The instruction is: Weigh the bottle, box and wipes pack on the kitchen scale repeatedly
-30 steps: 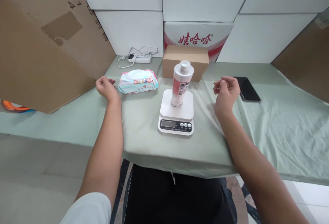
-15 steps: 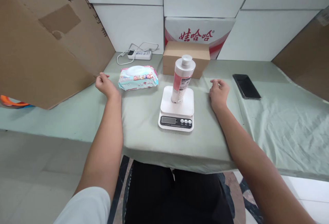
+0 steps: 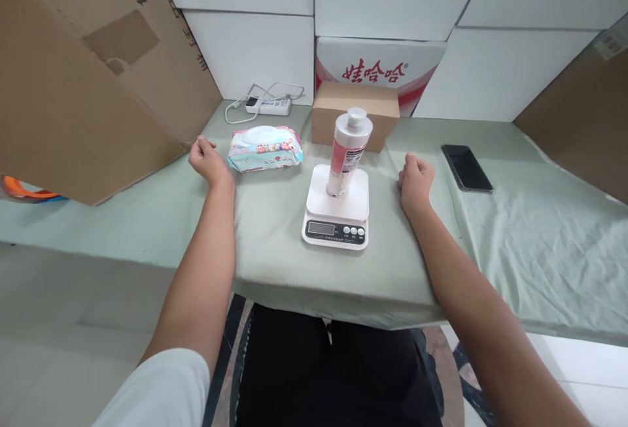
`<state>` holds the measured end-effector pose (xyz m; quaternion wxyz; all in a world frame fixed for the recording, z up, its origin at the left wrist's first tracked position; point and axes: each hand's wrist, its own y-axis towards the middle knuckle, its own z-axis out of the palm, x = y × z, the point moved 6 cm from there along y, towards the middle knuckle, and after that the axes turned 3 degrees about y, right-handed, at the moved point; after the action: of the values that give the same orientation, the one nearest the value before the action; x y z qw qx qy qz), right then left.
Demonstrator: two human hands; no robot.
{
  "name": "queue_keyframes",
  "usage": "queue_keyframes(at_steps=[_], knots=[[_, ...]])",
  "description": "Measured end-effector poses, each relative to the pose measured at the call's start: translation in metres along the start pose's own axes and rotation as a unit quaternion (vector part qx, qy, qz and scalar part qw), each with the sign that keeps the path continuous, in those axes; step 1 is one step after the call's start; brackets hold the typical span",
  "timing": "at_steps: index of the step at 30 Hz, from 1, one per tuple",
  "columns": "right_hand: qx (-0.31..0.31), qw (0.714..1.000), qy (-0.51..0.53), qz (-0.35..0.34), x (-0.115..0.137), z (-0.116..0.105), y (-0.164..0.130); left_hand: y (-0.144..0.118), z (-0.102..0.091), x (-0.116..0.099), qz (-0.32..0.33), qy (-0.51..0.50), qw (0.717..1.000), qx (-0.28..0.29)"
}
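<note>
A silvery bottle [image 3: 345, 153] with a pink label and a round cap stands upright on the white plate of a kitchen scale [image 3: 337, 233]. The scale's display looks blank. My left hand [image 3: 209, 160] rests on the cloth, curled into a loose fist with nothing seen in it, just left of a pack of wet wipes [image 3: 265, 150]. To the right of the scale, my right hand [image 3: 416, 182] lies closed on the cloth, apart from the bottle, and I see nothing in it.
Behind the bottle sit a small brown carton [image 3: 353, 103] and a white box with red lettering [image 3: 377, 61]. A power strip [image 3: 268, 106] with a white cable lies back left. A phone [image 3: 466, 167] lies on the right. A large cardboard sheet [image 3: 98, 87] leans at left.
Both hands have closed a little more into fists. The view has shifted slightly; the bottle, scale and wipes stay in place.
</note>
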<state>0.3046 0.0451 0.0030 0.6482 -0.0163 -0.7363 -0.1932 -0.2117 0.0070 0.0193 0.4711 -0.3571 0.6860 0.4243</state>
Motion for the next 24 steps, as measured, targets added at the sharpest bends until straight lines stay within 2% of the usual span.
queue_keyframes(at_steps=[3, 10, 15, 18, 20, 22, 24], knots=[[-0.032, 0.999, -0.005, -0.006, 0.004, -0.003, -0.003, 0.002, 0.000, 0.003, 0.008, -0.025, 1.000, -0.002], [-0.022, 0.999, -0.012, -0.028, 0.011, -0.001, -0.006, 0.010, 0.003, 0.012, 0.015, -0.057, 0.998, -0.015], [-0.009, 0.995, -0.023, -0.096, 0.029, 0.006, -0.018, 0.011, 0.003, 0.013, 0.013, -0.083, 0.996, -0.026], [0.031, 0.983, -0.028, -0.179, 0.054, 0.019, -0.033, 0.011, 0.003, 0.012, 0.003, -0.098, 0.995, -0.029], [0.087, 0.969, -0.032, -0.231, 0.071, 0.034, -0.045, 0.011, 0.003, 0.011, 0.003, -0.106, 0.994, -0.033], [0.144, 0.956, -0.042, -0.252, 0.082, 0.051, -0.057, 0.011, 0.003, 0.009, 0.002, -0.110, 0.993, -0.036], [0.189, 0.951, -0.053, -0.241, 0.085, 0.066, -0.068, 0.010, 0.004, 0.008, -0.001, -0.111, 0.993, -0.037]])
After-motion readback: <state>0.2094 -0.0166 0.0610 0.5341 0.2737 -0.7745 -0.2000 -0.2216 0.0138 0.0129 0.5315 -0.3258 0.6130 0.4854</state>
